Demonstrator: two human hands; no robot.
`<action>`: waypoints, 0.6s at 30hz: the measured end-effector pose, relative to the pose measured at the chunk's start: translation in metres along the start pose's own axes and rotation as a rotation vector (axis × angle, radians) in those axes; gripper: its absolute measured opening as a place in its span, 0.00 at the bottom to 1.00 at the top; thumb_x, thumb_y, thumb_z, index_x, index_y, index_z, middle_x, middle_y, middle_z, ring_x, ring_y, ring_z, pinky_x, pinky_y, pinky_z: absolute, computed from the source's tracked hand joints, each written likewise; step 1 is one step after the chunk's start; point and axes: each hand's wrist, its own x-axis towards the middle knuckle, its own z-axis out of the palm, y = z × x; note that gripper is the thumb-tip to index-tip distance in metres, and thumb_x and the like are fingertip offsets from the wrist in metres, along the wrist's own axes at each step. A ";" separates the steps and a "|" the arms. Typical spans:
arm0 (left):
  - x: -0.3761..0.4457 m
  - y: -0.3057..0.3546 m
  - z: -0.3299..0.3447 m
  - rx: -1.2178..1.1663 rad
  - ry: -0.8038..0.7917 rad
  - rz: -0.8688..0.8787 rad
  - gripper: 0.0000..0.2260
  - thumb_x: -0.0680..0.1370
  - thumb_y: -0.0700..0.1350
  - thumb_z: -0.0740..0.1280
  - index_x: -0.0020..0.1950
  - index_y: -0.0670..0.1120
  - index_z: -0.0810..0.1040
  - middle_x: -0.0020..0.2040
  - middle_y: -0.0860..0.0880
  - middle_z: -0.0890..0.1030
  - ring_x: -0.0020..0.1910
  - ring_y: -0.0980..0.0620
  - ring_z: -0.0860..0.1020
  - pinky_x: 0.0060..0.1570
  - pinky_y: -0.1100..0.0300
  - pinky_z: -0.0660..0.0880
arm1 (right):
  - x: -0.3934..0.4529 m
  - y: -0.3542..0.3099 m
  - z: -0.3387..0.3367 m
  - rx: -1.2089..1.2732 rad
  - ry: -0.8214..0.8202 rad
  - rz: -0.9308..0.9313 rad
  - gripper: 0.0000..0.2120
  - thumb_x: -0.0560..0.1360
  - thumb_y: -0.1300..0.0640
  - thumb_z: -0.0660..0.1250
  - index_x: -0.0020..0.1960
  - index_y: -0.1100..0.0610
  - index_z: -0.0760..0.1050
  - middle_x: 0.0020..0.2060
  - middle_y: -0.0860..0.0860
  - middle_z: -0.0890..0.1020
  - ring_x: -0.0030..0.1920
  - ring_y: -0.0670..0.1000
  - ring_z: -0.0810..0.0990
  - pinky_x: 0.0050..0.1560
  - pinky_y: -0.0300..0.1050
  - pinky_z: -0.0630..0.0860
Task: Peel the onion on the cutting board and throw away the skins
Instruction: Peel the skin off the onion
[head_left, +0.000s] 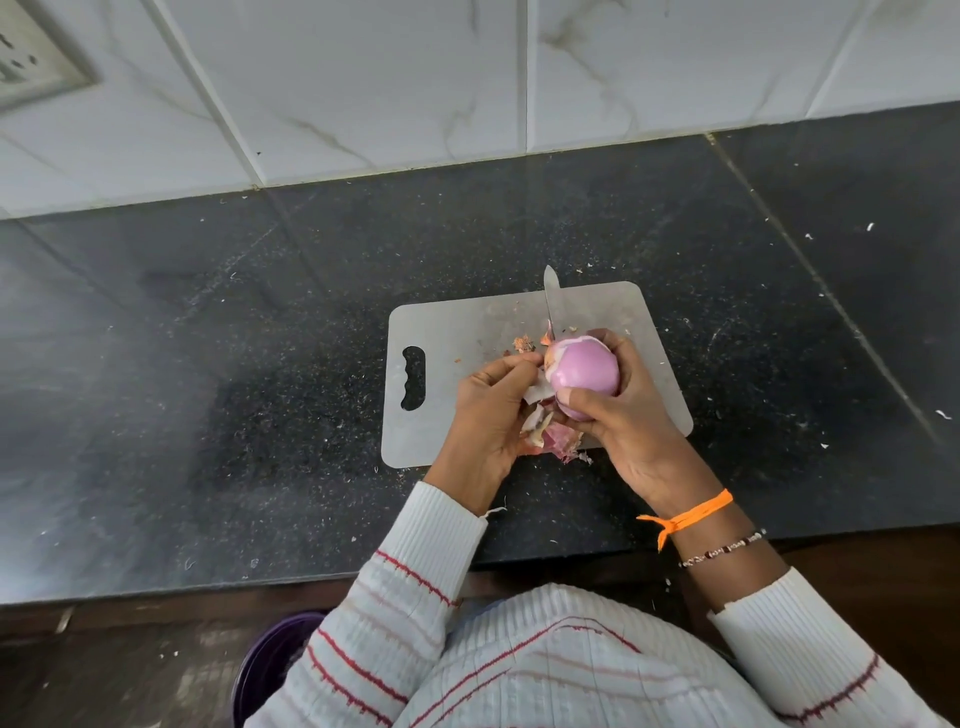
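The onion is gripped in the right hand just above the cutting board, skin is pinched by the left hand, and a slip toward the knife just behind could be risked.

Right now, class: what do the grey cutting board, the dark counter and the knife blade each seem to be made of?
Flat grey cutting board: probably plastic, matt, thin, with a moulded handle slot. Dark speckled counter: looks like polished granite, glossy with pale flecks. Narrow silver knife blade: likely steel, with a bright metallic sheen.
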 end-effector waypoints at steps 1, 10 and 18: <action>0.002 0.000 0.000 -0.007 0.003 0.000 0.03 0.77 0.34 0.63 0.47 0.37 0.76 0.24 0.48 0.76 0.19 0.53 0.74 0.19 0.64 0.71 | 0.000 -0.001 0.001 -0.028 -0.014 -0.035 0.28 0.58 0.63 0.73 0.53 0.47 0.69 0.52 0.51 0.75 0.48 0.51 0.78 0.37 0.39 0.79; 0.008 0.007 -0.018 0.412 -0.001 0.142 0.08 0.77 0.35 0.64 0.52 0.42 0.80 0.45 0.47 0.81 0.41 0.53 0.79 0.41 0.62 0.80 | -0.009 -0.010 0.003 -0.153 -0.067 -0.143 0.30 0.57 0.60 0.75 0.55 0.48 0.68 0.51 0.46 0.74 0.46 0.46 0.79 0.35 0.36 0.77; -0.006 0.012 -0.014 0.496 -0.097 0.168 0.13 0.76 0.44 0.67 0.58 0.41 0.78 0.50 0.43 0.81 0.40 0.53 0.81 0.40 0.64 0.79 | -0.006 0.003 0.001 -0.206 -0.092 -0.115 0.27 0.61 0.64 0.71 0.57 0.48 0.71 0.55 0.49 0.76 0.53 0.48 0.79 0.44 0.42 0.79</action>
